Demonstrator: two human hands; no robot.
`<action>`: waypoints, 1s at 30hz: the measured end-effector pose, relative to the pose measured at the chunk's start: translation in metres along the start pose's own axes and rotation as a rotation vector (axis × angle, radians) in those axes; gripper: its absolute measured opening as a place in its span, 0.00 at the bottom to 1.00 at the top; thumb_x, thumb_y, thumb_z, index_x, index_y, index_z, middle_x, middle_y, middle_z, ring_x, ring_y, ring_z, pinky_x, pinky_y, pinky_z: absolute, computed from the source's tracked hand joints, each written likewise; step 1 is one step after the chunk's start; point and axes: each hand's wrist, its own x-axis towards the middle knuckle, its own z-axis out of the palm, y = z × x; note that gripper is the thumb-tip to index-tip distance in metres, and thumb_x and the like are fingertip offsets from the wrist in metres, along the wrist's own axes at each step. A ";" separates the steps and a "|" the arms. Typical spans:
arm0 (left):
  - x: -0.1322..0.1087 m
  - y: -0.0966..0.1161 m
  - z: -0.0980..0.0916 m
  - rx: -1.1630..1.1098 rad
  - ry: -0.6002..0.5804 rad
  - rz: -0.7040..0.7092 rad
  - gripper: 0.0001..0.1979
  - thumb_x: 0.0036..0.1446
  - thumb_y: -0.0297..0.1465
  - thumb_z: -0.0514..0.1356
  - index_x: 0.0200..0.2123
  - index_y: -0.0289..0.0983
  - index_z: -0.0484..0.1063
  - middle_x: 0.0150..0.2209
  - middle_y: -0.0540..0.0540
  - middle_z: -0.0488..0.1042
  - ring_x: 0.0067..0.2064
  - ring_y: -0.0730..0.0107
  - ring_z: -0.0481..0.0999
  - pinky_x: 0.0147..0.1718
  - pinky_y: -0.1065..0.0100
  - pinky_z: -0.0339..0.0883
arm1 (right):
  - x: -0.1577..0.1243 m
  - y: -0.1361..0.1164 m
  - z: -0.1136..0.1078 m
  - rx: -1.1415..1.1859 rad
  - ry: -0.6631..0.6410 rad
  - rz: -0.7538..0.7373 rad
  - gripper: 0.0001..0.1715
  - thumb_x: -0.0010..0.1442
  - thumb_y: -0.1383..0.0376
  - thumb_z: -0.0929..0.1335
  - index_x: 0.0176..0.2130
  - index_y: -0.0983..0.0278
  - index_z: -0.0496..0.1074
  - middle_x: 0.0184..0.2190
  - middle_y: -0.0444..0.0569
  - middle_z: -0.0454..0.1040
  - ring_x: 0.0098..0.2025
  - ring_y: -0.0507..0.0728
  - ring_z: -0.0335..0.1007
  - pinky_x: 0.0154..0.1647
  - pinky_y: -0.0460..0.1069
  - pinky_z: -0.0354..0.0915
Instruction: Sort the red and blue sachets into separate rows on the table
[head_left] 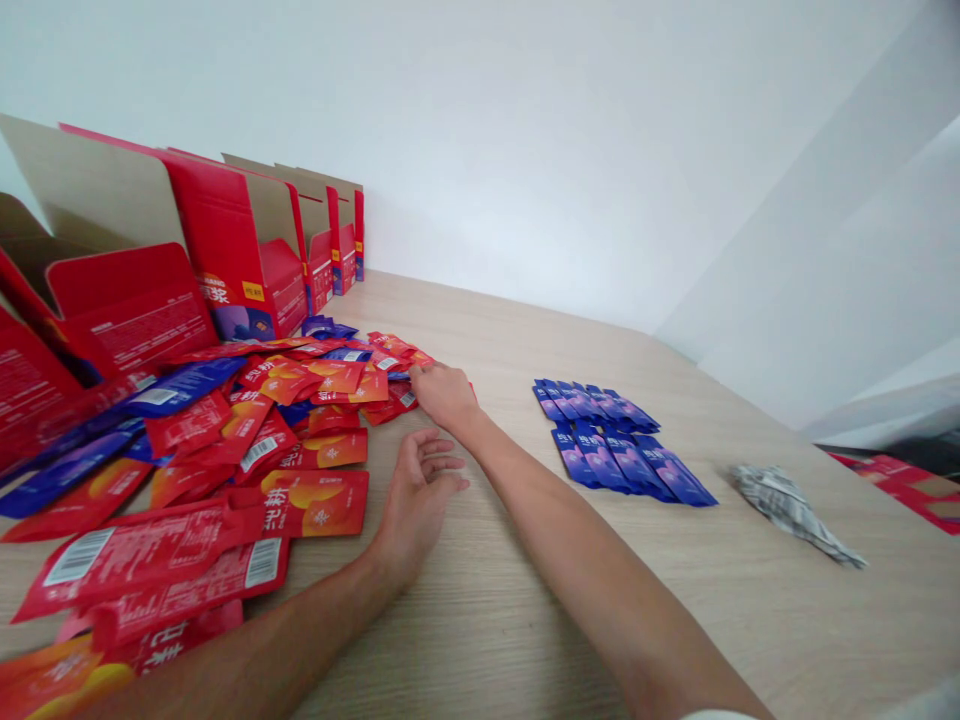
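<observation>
A big loose pile of red and orange sachets [225,470], with a few blue ones mixed in, covers the left of the wooden table [525,610]. My right hand [444,393] reaches across to the pile's far right edge, fingers curled down onto the red sachets there; whether it grips one is hidden. My left hand [417,490] rests on the table just right of an orange sachet [319,503], palm up, fingers loosely curled and apart, holding nothing. Blue sachets [619,440] lie sorted in two neat rows to the right.
Several opened red cardboard boxes [225,250] stand along the left by the white wall. A crumpled silver wrapper [795,510] lies at right. More red packaging [907,480] shows at the far right edge.
</observation>
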 end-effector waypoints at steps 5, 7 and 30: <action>0.000 0.009 0.001 -0.115 0.016 -0.084 0.18 0.56 0.29 0.69 0.48 0.38 0.69 0.44 0.42 0.78 0.42 0.60 0.82 0.46 0.56 0.77 | -0.048 0.034 -0.016 0.057 0.184 0.135 0.22 0.72 0.73 0.58 0.58 0.69 0.73 0.52 0.66 0.80 0.51 0.67 0.80 0.52 0.57 0.71; 0.002 0.014 0.002 -0.182 0.030 -0.152 0.11 0.63 0.32 0.64 0.46 0.37 0.70 0.41 0.40 0.81 0.40 0.58 0.83 0.47 0.54 0.78 | -0.074 0.049 -0.020 0.089 0.242 0.162 0.22 0.72 0.74 0.58 0.57 0.66 0.73 0.49 0.60 0.81 0.50 0.62 0.80 0.53 0.53 0.70; 0.000 0.017 0.008 -0.164 0.006 -0.145 0.17 0.45 0.25 0.77 0.37 0.35 0.75 0.30 0.47 0.83 0.31 0.63 0.83 0.35 0.64 0.79 | -0.151 0.030 0.003 0.842 0.427 0.128 0.20 0.65 0.55 0.73 0.52 0.62 0.70 0.48 0.55 0.80 0.46 0.60 0.80 0.46 0.55 0.77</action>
